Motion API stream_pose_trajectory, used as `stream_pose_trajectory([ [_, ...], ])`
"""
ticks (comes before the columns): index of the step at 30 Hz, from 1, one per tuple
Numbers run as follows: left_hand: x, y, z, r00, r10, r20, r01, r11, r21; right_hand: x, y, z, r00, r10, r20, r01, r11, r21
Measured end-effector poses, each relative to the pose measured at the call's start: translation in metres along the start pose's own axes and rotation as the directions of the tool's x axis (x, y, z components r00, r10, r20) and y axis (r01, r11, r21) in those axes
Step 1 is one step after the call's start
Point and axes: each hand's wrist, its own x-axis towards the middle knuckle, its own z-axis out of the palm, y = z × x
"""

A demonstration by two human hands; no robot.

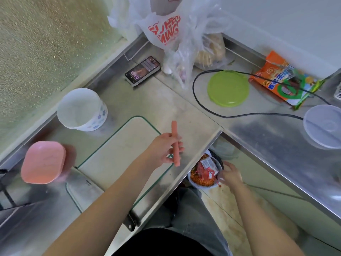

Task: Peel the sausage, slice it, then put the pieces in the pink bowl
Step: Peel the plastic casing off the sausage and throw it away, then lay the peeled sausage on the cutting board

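Knife (96,189): lies flat across near end of cutting board (121,145), handle at near tabletop (184,115) edge, blade part blurred.
R. hand (230,175): below tabletop level, off its near-right edge, fingers spread over bin (204,172) full of red wrappers; cannot tell if anything is held.
L. hand (164,148): above board's right side, fingers wrapped round sausage (175,143); sausage upright-ish, top end sticking out past fingers, lower end below palm, clear of board.
Pink bowl (43,162): left of board, nr left tabletop edge; looks empty, blurred.
White tub (82,109): farther back on left side, beside board's far-left corner.
Phone (142,71): far edge, screen lit.
Plastic bags (175,34): far corner.
Green lid (228,88), snack packet (284,80), clear lid (323,126): right wing of tabletop, black cable (239,115) running btw them.
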Motion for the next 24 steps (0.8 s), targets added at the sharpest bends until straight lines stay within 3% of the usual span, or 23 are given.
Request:
stream_pose_trajectory([
  [2,-0.002,0.003,0.000,1.000,0.013,0.007,-0.012,1.000,-0.020,0.000,0.002,-0.007,0.995,0.044,-0.084,-0.038,0.997,0.068],
  [4,-0.004,0.005,-0.001,0.999,0.029,0.013,-0.029,0.999,-0.041,-0.006,-0.001,-0.009,0.997,0.011,-0.070,-0.005,0.997,0.081],
  [8,-0.010,0.010,-0.003,0.997,0.071,0.019,-0.069,0.993,-0.094,-0.042,-0.038,0.005,0.969,-0.236,0.071,0.241,0.969,-0.062],
  [10,-0.016,0.012,-0.007,0.994,0.109,-0.002,-0.108,0.987,-0.119,-0.068,-0.066,0.019,0.905,-0.425,0.007,0.424,0.900,-0.102],
  [13,-0.026,0.016,-0.022,0.984,0.171,-0.050,-0.177,0.970,-0.167,-0.117,-0.107,0.041,0.749,-0.656,-0.095,0.656,0.754,-0.042],
  [15,-0.032,0.016,-0.034,0.974,0.209,-0.086,-0.223,0.948,-0.228,-0.144,-0.131,0.058,0.686,-0.725,0.060,0.726,0.688,0.004],
  [18,-0.043,0.011,-0.054,0.954,0.248,-0.170,-0.290,0.906,-0.307,-0.168,-0.152,0.088,0.613,-0.659,0.437,0.735,0.678,-0.008],
  [24,-0.064,-0.023,-0.111,0.921,0.238,-0.309,-0.356,0.836,-0.418,-0.175,-0.164,0.140,0.429,-0.669,0.606,0.861,0.505,-0.052],
])
